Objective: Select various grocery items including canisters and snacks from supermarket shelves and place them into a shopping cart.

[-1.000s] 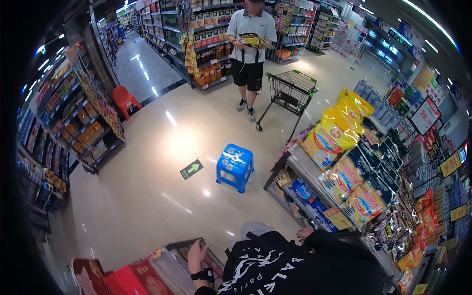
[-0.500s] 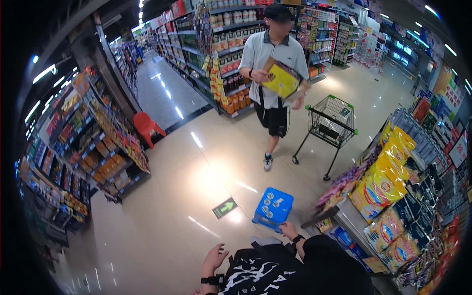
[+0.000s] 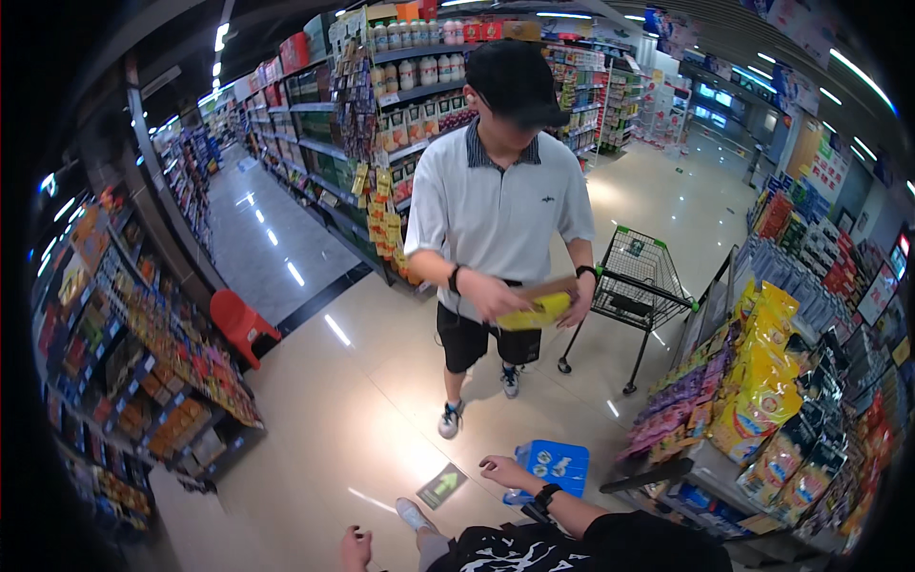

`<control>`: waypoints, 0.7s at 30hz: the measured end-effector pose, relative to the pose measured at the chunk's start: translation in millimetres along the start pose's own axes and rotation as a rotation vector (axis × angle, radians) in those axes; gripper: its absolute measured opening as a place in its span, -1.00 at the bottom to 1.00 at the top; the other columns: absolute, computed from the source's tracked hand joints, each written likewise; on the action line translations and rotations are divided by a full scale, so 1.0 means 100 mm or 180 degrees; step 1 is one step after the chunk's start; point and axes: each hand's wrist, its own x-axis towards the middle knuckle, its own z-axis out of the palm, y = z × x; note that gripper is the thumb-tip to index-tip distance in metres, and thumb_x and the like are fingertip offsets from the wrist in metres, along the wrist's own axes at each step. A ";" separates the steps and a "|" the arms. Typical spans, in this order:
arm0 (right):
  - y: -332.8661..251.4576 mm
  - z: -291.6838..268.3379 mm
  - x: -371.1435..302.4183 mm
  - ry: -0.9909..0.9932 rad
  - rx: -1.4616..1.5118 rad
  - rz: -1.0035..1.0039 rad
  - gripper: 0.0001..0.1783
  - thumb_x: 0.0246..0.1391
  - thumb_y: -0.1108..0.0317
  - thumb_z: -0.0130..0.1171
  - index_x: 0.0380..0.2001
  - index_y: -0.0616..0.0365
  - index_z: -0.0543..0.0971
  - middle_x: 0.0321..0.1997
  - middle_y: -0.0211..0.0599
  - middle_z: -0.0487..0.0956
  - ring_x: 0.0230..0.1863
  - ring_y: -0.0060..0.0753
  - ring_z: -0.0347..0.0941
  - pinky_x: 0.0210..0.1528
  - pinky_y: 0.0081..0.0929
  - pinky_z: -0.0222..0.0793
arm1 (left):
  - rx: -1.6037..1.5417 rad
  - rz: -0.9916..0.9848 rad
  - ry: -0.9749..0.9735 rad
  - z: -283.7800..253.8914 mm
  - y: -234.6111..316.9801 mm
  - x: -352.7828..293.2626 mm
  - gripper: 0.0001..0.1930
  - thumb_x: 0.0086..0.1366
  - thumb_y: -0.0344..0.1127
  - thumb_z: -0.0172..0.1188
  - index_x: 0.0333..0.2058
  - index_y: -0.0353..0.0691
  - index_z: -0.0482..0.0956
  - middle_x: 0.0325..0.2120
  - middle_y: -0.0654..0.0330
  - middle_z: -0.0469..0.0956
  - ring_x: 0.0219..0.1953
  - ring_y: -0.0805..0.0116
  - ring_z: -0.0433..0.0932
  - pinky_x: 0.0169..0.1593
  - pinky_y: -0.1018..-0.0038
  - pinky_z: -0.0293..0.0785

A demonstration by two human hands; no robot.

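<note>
The blue plastic stool [image 3: 553, 465] stands on the shop floor just beside the right hand [image 3: 503, 470], on its far side toward the snack shelves; the fingers [image 3: 489, 465] point away from it and do not touch it. That hand hangs over the tiles with the fingers loosely spread and holds nothing; a dark watch sits on its wrist. The left hand [image 3: 356, 550] shows at the lower edge, loosely curled; whether it grips anything cannot be told. A green arrow floor sticker [image 3: 443, 485] lies between the two hands, a little further out. Beyond it stands another person in a white polo shirt [image 3: 500, 214], holding a yellow package [image 3: 536, 310] in both hands, with a small shopping cart [image 3: 640, 276] just beside them. A rack of yellow snack bags [image 3: 762, 381] rises to the right of the stool, and a red chair [image 3: 238, 322] stands well apart on the left.
</note>
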 end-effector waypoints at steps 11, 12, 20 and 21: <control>-2.46 0.24 2.28 0.0921 0.0455 -0.0584 -0.67 0.24 0.32 0.23 0.02 0.25 0.55 -0.32 -0.35 0.63 -0.33 -0.63 0.56 -0.26 -0.56 0.48 | -0.1239 0.2374 -0.0664 -1.02 3.09 2.10 -0.45 0.30 -0.25 0.31 0.21 -0.27 0.41 0.07 -0.07 0.51 0.04 0.06 0.55 0.05 0.29 0.51; -2.64 0.30 2.42 0.0821 0.0202 -0.0451 -0.62 0.19 0.25 0.26 0.02 0.16 0.56 -0.27 -0.08 0.68 -0.28 -0.21 0.64 -0.20 -0.34 0.54 | -0.1619 0.2476 -0.0616 -1.14 3.23 2.32 -0.46 0.30 -0.26 0.29 0.21 -0.29 0.40 0.07 -0.07 0.50 0.05 0.06 0.55 0.05 0.29 0.51; -2.37 0.68 3.57 0.1256 0.0106 -0.0258 -0.61 0.15 0.20 0.28 0.00 0.13 0.57 -0.14 -0.05 0.67 -0.15 -0.19 0.62 -0.06 -0.28 0.51 | -0.2338 0.3355 -0.0915 -1.14 4.94 3.81 -0.68 0.45 -0.22 0.08 0.02 -0.34 0.51 -0.11 -0.01 0.57 -0.08 0.20 0.58 0.01 0.35 0.50; -2.29 0.66 3.66 0.1409 0.0219 -0.0224 -0.61 0.14 0.20 0.28 -0.01 0.13 0.58 -0.14 -0.05 0.67 -0.14 -0.18 0.62 -0.06 -0.28 0.50 | -0.2210 0.3123 -0.1303 -0.99 5.09 3.91 -0.70 0.48 -0.20 0.05 -0.04 -0.34 0.52 -0.23 0.04 0.61 -0.17 0.22 0.60 -0.06 0.35 0.51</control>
